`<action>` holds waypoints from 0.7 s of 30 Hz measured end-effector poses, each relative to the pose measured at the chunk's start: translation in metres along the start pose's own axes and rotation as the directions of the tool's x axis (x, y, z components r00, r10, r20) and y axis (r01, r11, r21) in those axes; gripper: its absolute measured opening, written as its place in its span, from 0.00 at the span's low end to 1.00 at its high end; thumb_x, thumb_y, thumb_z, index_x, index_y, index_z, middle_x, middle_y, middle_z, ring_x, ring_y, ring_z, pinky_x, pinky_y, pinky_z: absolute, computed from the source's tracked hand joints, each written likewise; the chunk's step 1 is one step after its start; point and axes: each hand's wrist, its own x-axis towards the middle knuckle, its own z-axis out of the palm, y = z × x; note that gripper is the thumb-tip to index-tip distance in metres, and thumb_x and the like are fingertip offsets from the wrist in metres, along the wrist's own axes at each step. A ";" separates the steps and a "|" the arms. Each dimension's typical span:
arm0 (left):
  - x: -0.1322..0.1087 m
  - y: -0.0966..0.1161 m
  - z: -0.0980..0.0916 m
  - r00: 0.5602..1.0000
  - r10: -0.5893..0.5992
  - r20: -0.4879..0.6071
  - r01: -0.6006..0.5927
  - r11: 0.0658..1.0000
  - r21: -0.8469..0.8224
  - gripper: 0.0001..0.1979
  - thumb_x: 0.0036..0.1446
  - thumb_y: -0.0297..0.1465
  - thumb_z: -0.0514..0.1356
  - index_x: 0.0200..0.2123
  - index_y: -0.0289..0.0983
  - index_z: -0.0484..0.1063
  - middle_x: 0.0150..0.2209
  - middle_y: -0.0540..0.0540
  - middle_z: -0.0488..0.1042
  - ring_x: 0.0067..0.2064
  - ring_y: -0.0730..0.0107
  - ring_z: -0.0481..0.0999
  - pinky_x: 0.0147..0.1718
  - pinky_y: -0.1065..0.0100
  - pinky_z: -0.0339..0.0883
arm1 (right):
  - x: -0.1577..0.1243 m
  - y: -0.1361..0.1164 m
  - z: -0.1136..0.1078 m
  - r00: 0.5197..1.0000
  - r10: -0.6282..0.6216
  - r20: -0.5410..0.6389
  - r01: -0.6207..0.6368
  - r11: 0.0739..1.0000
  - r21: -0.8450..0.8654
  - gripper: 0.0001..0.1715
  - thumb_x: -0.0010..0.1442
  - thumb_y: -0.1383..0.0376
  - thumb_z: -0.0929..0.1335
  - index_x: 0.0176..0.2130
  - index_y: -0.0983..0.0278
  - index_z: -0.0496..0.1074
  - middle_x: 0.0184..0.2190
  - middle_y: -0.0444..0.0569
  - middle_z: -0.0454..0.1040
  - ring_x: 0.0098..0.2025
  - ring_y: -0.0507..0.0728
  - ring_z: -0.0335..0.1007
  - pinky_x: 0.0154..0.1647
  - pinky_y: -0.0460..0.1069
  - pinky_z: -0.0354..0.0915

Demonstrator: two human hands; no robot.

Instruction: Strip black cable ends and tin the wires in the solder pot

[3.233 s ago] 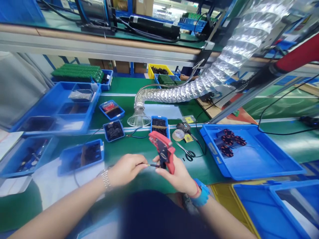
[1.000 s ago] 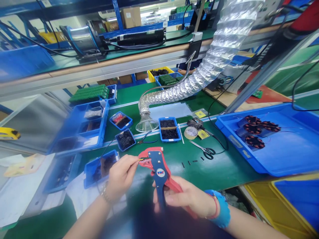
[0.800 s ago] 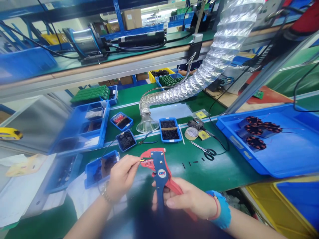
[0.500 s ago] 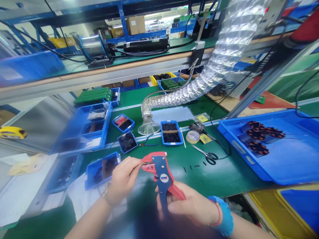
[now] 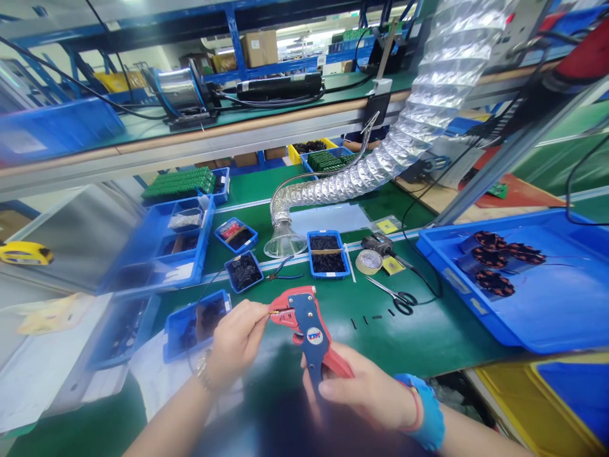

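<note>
My right hand (image 5: 352, 384) is wrapped round the handles of a red and dark blue wire stripper (image 5: 308, 327), held above the green bench mat. My left hand (image 5: 240, 333) pinches a thin wire (image 5: 274, 311), whose visible end looks yellowish. That wire reaches into the open side of the red jaws, and its far tip is hard to make out. A dark cable runs down behind my left wrist beside a blue bin (image 5: 197, 324). Small cutting pliers (image 5: 284, 273) lie beyond the stripper.
Small blue bins of black parts (image 5: 328, 254) stand ahead, below a foil duct's clear funnel (image 5: 284, 242). Scissors (image 5: 397, 296), a tape roll (image 5: 369, 261) and several short black tubes (image 5: 366, 320) lie rightward. A large blue tray (image 5: 547, 304) holds wire bundles (image 5: 495, 257).
The stripper's head has tilted slightly to the left and up in my right hand. My left hand still pinches the wire at the jaws, almost unmoved.
</note>
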 end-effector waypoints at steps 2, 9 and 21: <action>0.000 0.000 0.000 1.000 0.011 -0.007 -0.011 1.000 0.010 0.09 0.53 0.20 0.52 0.35 0.35 0.67 0.28 0.47 0.71 0.29 0.73 0.68 0.28 0.71 0.63 | 0.000 0.000 0.000 1.000 -0.012 -0.011 0.012 1.000 -0.010 0.15 0.52 0.64 0.67 0.40 0.68 0.62 0.28 0.47 0.67 0.29 0.51 0.65 0.30 0.47 0.62; 0.001 0.001 0.002 0.993 0.101 -0.065 -0.097 0.993 0.068 0.09 0.52 0.19 0.53 0.35 0.35 0.66 0.28 0.45 0.72 0.29 0.72 0.69 0.29 0.70 0.65 | 0.002 0.007 0.002 0.997 -0.018 -0.081 0.019 1.000 0.012 0.13 0.51 0.63 0.68 0.36 0.67 0.62 0.25 0.45 0.67 0.24 0.49 0.64 0.24 0.45 0.61; 0.009 -0.001 -0.001 0.840 -0.510 0.186 0.542 0.763 -0.352 0.07 0.55 0.32 0.53 0.32 0.36 0.69 0.25 0.49 0.70 0.23 0.77 0.64 0.22 0.74 0.57 | 0.005 -0.003 0.006 0.998 -0.051 -0.038 0.056 0.990 0.129 0.17 0.50 0.62 0.67 0.39 0.68 0.62 0.33 0.52 0.69 0.32 0.56 0.69 0.35 0.54 0.64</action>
